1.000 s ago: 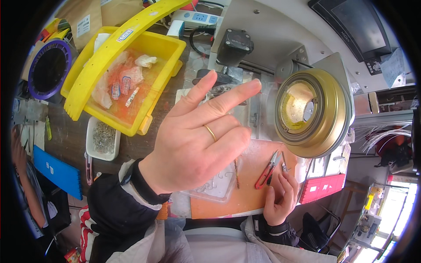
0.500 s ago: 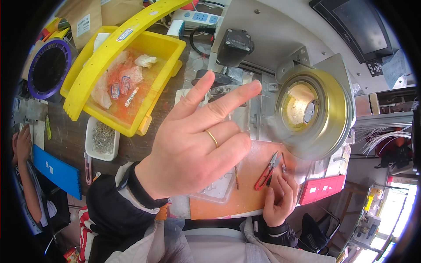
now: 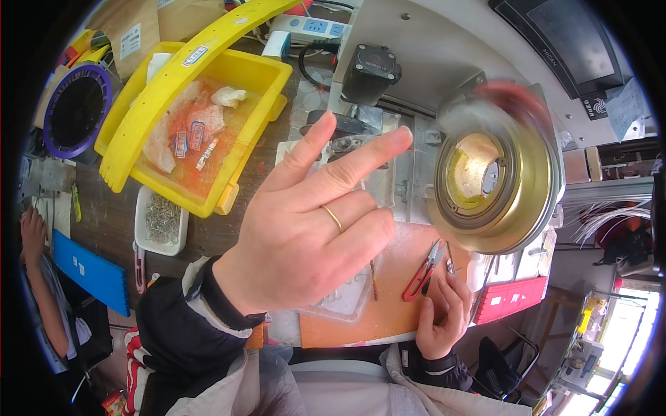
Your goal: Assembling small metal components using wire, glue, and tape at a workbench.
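My left hand (image 3: 305, 236) is raised in the middle, over the worktop, with a ring on one finger. Two of its fingers stretch out; the others bend down, and their tips and whatever they pinch are hidden. Lower right, my right hand (image 3: 445, 319) rests on the orange board (image 3: 333, 333), fingers curved and thumb apart, holding nothing visible. Just left of its fingertips lie red-handled thread snips (image 3: 421, 276); a small metal tool (image 3: 450, 263) touches or nearly touches them. Above stands a round brass-coloured drum (image 3: 524, 201) on a machine, its upper rim blurred with red and white.
A yellow basin (image 3: 229, 187) with wrappers stands upper left, a white tub (image 3: 179, 239) of small metal pieces below it. Nearby are a utility knife (image 3: 140, 267) and blue tray (image 3: 90, 270). A red tray (image 3: 510, 300) lies right. Another person's hand (image 3: 32, 236) is far left.
A red and pale blur has appeared at the drum's upper rim, and the blur at its lower left has gone. Both my hands stay nearly where they were.
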### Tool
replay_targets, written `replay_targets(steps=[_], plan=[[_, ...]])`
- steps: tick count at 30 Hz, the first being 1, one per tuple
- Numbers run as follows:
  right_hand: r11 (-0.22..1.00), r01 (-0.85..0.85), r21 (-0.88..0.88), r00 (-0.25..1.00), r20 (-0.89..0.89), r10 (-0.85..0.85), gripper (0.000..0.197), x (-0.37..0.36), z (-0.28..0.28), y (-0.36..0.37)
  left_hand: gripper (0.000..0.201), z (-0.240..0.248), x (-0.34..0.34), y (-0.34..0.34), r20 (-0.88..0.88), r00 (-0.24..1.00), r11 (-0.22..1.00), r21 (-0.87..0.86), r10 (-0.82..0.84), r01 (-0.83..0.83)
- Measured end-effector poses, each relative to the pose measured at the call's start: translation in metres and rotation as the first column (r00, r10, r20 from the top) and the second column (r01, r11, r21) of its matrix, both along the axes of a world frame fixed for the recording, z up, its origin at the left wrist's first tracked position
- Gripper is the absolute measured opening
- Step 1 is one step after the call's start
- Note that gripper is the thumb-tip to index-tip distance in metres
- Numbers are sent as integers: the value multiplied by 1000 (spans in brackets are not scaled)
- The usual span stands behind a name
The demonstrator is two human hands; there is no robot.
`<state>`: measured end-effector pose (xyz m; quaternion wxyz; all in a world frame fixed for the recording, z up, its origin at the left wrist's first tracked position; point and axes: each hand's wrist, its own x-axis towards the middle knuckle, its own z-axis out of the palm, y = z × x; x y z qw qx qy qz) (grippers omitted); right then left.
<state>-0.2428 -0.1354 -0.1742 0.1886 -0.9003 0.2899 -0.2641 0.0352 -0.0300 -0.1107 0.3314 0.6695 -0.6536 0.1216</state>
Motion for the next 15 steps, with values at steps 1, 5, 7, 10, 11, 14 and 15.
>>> replay_targets(steps=[1, 5, 7, 10, 11, 14, 15], plan=[[1000, 0, 1, 1000, 1, 0, 38, 0, 0, 0, 3, 0, 0, -1, 0, 1000, 1000, -2, 1, -1], [1000, -3, -8, 1000, -20, 3, 39, 2, 3, 1, 3, 0, -1, 0, -2, 1000, 1000, -12, 7, -7], [1000, -5, -3, 1000, -12, 5, 39, 2, 3, 1, 3, -1, -1, 1, 3, 1000, 1000, -17, 14, -14], [1000, -4, 2, 1000, -8, 4, 40, 2, 2, 1, 4, -1, -2, -1, 2, 1000, 1000, -13, 21, -21], [1000, -5, -2, 1000, -12, 5, 40, 2, 3, 1, 4, -1, -2, -1, 3, 1000, 1000, -11, 21, -21], [1000, -11, -19, 1000, -25, 10, 40, 2, 2, 0, 5, -2, -2, -1, -2, 1000, 1000, -7, 25, -25], [1000, -11, -19, 1000, -25, 10, 40, 2, 2, 0, 5, -2, -2, -1, -7, 1000, 1000, -15, 26, -26]])
